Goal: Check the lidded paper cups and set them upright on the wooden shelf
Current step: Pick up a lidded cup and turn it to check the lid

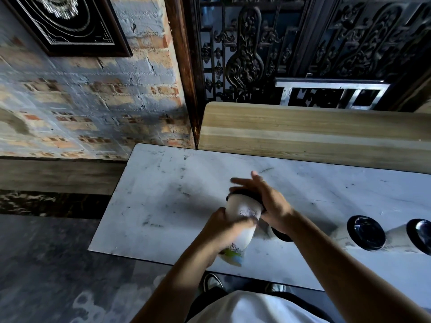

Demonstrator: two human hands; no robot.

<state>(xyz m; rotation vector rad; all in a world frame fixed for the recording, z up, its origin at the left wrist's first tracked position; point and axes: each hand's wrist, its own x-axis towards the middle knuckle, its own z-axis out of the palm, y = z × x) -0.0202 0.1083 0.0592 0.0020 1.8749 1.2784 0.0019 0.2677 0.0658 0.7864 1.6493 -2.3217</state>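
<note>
Behind the table (163, 183) runs the wooden shelf (303, 127) — two cups (365, 232) (417, 236) stand on the table's right end.

This looks like a café or tea shop done up in a rustic, old-fashioned style. At twelve to two o'clock stands a dark carved wooden screen (303, 43) with floral scrollwork, and at nine to eleven o'clock a whitewashed bare-brick wall (93, 89) carries a black-framed picture (67, 24). Lidded takeaway paper cups (363, 233) stand at three o'clock on a worn marble-look desk (163, 194), with a pale wooden shelf (303, 127) just behind it.
</note>
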